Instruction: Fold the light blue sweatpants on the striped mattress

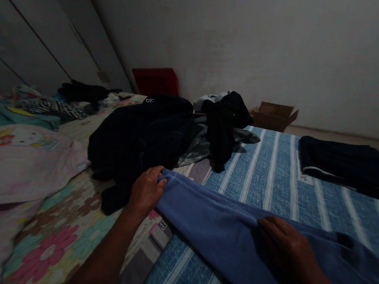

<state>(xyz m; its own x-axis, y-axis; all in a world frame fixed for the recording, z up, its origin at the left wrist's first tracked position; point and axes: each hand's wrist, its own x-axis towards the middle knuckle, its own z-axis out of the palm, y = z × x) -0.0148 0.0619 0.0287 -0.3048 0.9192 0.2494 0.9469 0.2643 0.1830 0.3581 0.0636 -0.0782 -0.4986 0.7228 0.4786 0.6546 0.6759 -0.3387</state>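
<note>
A blue fleece garment (209,223) lies across the striped bed in front of me. My left hand (145,191) is closed on its far left end, fingers curled over the hem. Further right, my right hand (283,245) rests on top of the same garment, its fingers pinching a fold in the fabric. A pile of dark clothes (143,133) sits just behind my left hand.
A blue striped mattress (267,166) carries a folded dark garment (346,167) at the right. A floral sheet (65,233) and a pink pillow (18,162) lie left. A red box (155,80), a cardboard box (273,116) and wardrobe doors (36,36) stand beyond.
</note>
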